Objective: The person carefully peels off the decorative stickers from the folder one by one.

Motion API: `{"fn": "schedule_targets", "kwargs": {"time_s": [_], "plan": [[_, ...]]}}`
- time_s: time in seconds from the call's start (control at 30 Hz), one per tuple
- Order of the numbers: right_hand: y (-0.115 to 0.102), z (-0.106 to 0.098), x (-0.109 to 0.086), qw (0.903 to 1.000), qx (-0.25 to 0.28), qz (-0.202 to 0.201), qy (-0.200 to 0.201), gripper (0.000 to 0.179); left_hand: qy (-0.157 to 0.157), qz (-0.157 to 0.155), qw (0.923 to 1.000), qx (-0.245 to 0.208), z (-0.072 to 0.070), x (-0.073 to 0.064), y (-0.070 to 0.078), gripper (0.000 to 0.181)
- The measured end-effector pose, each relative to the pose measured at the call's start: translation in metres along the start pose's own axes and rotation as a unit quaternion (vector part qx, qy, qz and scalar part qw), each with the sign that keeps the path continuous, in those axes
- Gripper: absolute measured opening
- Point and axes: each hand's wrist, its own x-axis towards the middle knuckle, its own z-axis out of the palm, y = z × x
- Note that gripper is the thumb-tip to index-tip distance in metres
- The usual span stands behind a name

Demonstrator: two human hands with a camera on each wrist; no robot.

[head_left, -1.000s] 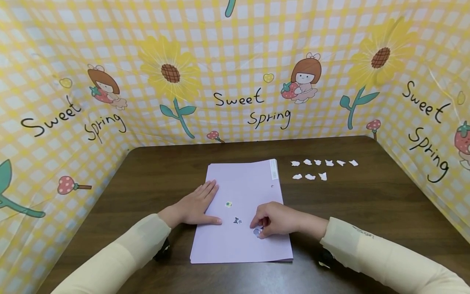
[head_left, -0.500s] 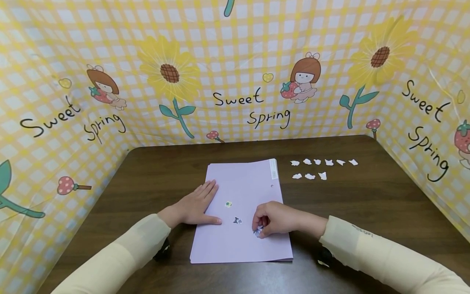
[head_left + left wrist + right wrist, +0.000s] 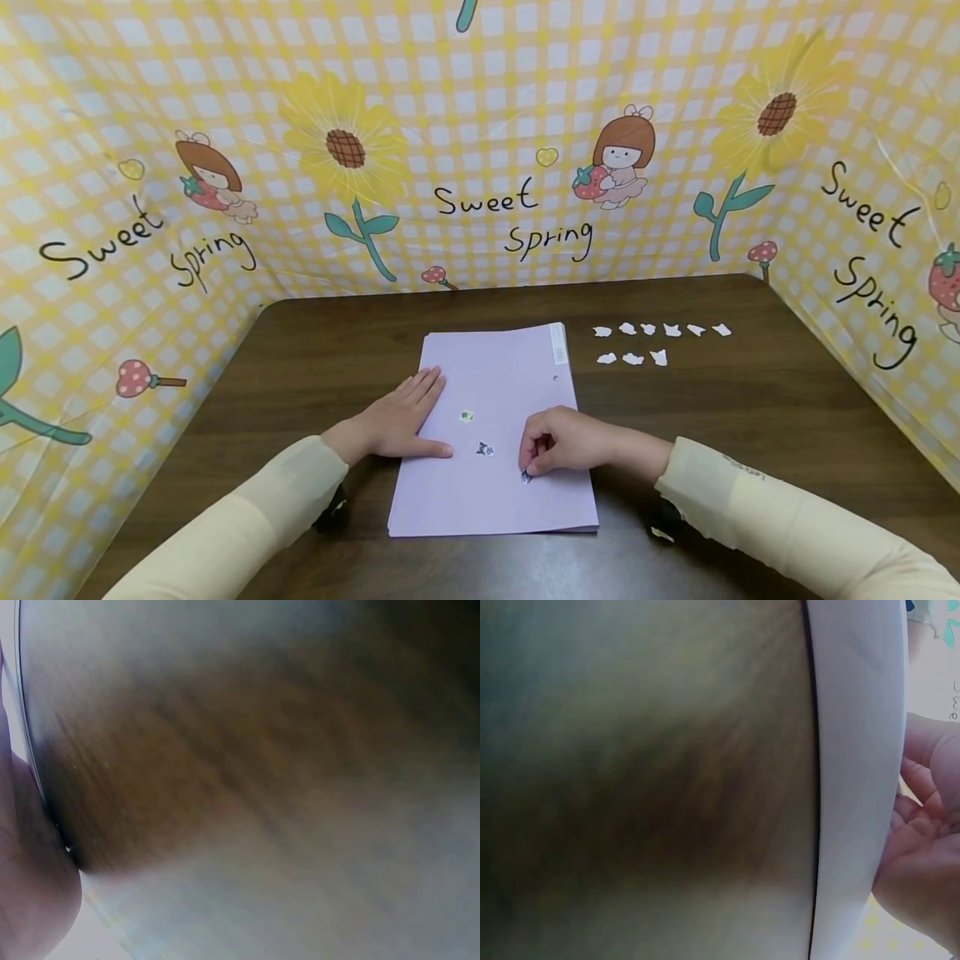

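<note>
A lilac folder (image 3: 487,500) lies on the dark wooden table in the head view. My left hand (image 3: 401,417) rests flat across its left edge, fingers spread. My right hand (image 3: 562,440) is low over the folder's right half, thumb and forefinger pinching a small blue-grey sticker (image 3: 526,477), mostly covered by the fingertips. Two more stickers lie between the hands: a green and yellow one (image 3: 467,416) and a black and white one (image 3: 485,449). In the right wrist view the curled right hand (image 3: 930,832) shows past the folder's edge, with the sticker hidden.
Several white cut-out pieces (image 3: 632,359) lie in two rows on the table (image 3: 712,400), right of the folder. A yellow checked cloth (image 3: 480,125) hangs behind the table and along both sides.
My right fingers have closed in on the blue-grey sticker, which now shows less and looks tipped up. That hand has shifted slightly right. My left hand stays in place.
</note>
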Motion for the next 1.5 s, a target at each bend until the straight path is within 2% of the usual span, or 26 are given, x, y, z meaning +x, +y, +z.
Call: {"fn": "schedule_targets", "kwargs": {"time_s": [0.37, 0.57, 0.87, 1.03, 1.23, 1.5], "plan": [[0.005, -0.008, -0.002, 0.9957, 0.092, -0.007, -0.001, 0.007, -0.003, -0.002, 1.0, -0.001, 0.002, 0.002, -0.002, 0.119], [0.007, -0.011, -0.002, 0.9909, 0.134, 0.008, 0.006, 0.006, -0.003, -0.002, 1.0, -0.003, 0.002, 0.002, -0.001, 0.118], [0.009, -0.015, -0.005, 0.9881, 0.15, 0.029, 0.016, 0.003, 0.001, 0.004, 0.9999, -0.01, -0.003, 0.0, 0.002, 0.118], [0.012, -0.015, -0.007, 0.9857, 0.16, 0.037, 0.035, 0.007, 0.004, 0.001, 0.9999, -0.013, 0.001, 0.001, 0.0, 0.117], [0.011, -0.018, -0.01, 0.9827, 0.161, 0.054, 0.074, 0.005, 0.014, 0.004, 0.9997, -0.017, 0.005, 0.002, -0.002, 0.117], [0.017, -0.035, -0.023, 0.9696, 0.193, 0.068, 0.134, 0.014, 0.003, -0.004, 1.0, -0.008, 0.005, 0.002, -0.003, 0.119]]}}
